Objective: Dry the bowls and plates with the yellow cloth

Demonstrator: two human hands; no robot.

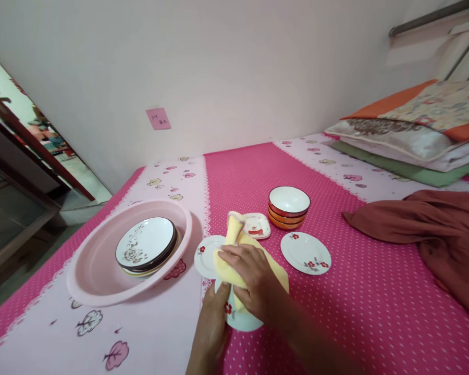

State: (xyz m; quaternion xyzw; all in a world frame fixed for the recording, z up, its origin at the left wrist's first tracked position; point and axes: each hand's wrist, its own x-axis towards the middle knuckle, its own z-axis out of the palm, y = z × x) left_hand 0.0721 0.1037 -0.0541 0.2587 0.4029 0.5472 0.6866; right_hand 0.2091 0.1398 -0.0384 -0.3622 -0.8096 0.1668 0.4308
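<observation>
My left hand (213, 317) grips the edge of a small white plate with red flowers (242, 320), held just above the pink bedspread. My right hand (254, 278) presses a yellow cloth (234, 234) against that plate, fingers closed on the cloth. A second small flowered plate (205, 255) lies just beyond my hands, partly hidden by the cloth. A third one (305, 252) lies to the right. A small square dish (258, 225) sits behind the cloth.
A pink basin (97, 276) at the left holds stacked plates (145, 245). Stacked orange-rimmed bowls (289, 207) stand at centre. A brown garment (433, 229) lies at the right, folded bedding (414, 135) behind it, and the wall is beyond.
</observation>
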